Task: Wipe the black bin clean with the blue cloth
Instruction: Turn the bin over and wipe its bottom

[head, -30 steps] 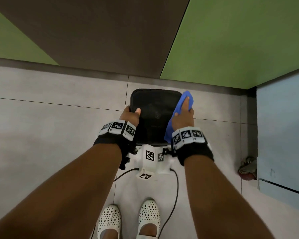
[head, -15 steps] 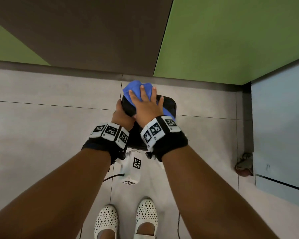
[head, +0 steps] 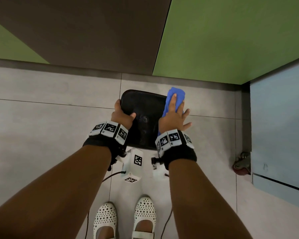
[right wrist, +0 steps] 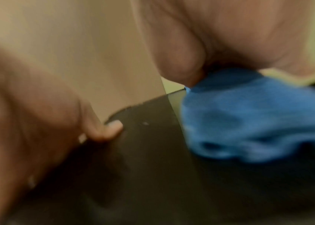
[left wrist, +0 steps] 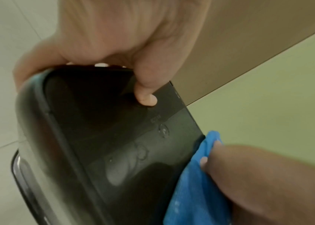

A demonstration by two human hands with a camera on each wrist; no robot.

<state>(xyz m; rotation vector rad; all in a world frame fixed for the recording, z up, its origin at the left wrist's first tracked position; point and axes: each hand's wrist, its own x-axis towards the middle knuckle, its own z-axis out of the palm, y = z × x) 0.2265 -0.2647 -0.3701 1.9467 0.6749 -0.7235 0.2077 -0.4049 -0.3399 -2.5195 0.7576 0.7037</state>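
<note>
Both hands on black bin

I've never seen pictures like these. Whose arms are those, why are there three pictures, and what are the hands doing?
They belong to a person wearing three cameras: one on the head looking down, and one on each wrist looking along the hand. The checkered bands on the wrists are part of that gear. The left hand grips the edge of the black bin, thumb on its flat dark face. The right hand presses the blue cloth against the bin's right side with straight fingers. Below are the person's white shoes on the grey tiled floor.
</note>
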